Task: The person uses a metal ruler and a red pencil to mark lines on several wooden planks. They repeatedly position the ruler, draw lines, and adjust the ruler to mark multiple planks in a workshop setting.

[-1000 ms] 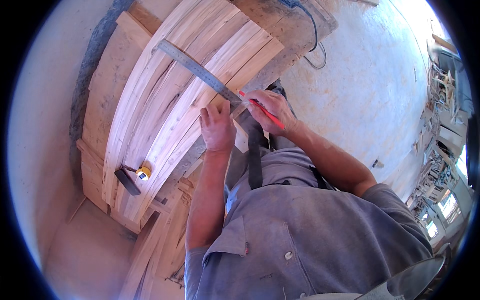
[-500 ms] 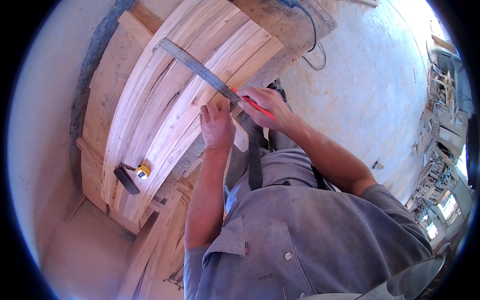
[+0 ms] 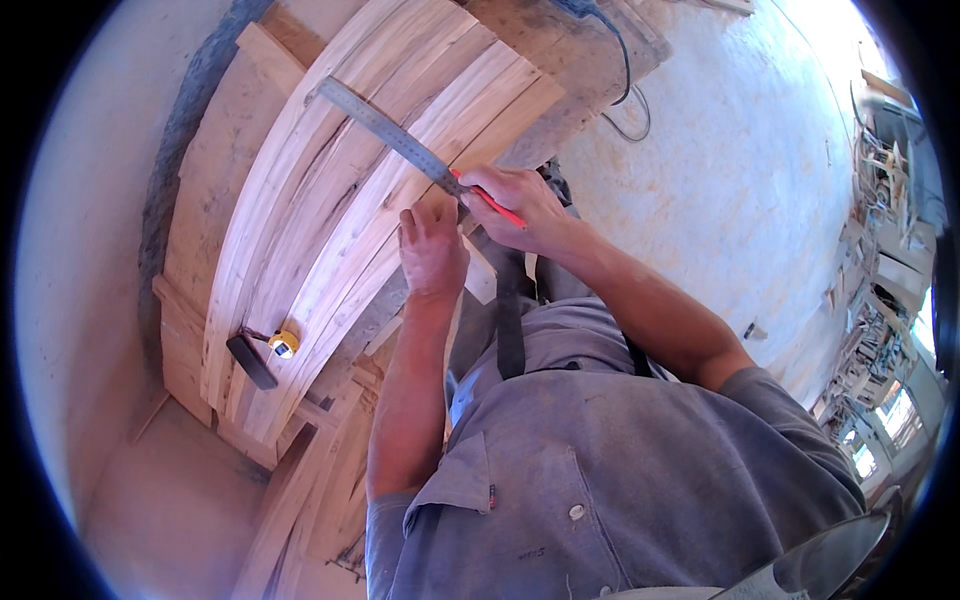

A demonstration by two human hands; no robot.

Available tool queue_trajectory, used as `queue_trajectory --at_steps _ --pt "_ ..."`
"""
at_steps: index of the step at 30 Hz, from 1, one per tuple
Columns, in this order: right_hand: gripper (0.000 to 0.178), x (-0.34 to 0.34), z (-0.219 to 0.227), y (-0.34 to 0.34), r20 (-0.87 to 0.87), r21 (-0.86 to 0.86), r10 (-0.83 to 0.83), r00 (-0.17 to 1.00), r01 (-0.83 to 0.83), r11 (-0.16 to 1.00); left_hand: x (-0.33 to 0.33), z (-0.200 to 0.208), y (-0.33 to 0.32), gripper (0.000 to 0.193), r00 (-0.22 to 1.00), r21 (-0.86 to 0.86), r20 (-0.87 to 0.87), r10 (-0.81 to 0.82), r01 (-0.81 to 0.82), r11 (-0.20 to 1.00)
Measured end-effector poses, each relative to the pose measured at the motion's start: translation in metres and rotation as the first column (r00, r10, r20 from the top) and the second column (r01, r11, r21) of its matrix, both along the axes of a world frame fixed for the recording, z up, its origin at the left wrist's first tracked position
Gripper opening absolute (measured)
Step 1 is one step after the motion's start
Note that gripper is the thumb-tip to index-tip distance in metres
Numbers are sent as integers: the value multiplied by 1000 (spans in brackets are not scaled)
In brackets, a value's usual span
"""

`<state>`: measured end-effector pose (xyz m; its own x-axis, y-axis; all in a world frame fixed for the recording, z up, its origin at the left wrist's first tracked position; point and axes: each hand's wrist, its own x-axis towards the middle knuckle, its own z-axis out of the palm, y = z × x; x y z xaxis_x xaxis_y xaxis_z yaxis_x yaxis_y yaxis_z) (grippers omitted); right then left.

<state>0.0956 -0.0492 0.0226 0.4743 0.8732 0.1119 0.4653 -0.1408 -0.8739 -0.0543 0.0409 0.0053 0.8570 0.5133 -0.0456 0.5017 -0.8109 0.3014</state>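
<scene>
A steel ruler blade (image 3: 390, 133) lies slantwise across several pale wooden boards (image 3: 345, 190) placed side by side. Its near end disappears between my two hands. My right hand (image 3: 525, 205) pinches a red pencil (image 3: 497, 207), its tip at the blade's edge close to the front board. Beside the blade, my left hand (image 3: 433, 250) has its fingers curled at the boards' near edge; what they grip is hidden. Farther down the boards sit a yellow tape measure (image 3: 284, 345) and a dark oblong block (image 3: 252, 362), close together.
Under the boards is a worn wooden bench top (image 3: 225, 160), against a wall on the left. Loose timber strips (image 3: 320, 490) lie below it. A cable (image 3: 630, 60) hangs off the far bench end. Scrap wood (image 3: 880, 270) is heaped along the right side of the pale floor (image 3: 720, 170).
My right hand and the red pencil have shifted slightly left, nearer to my left hand. The ruler, boards and tape measure look unmoved.
</scene>
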Motion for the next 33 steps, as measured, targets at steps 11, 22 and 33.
queue_trajectory --at_steps 11,22,33 --pt "11 -7 10 -42 24 -390 -49 999 55 919 -1 -1 2 45 1000 -17 -9 -5 5 1000" --pt "23 -24 13 -90 -90 -390 -101 991 58 919 -37 24 -17 28 804 -234 460 377 -300 925" --pt "35 -6 -52 -76 -455 -408 -96 885 -111 906 -119 27 -53 16 276 -991 -126 953 -67 -112"
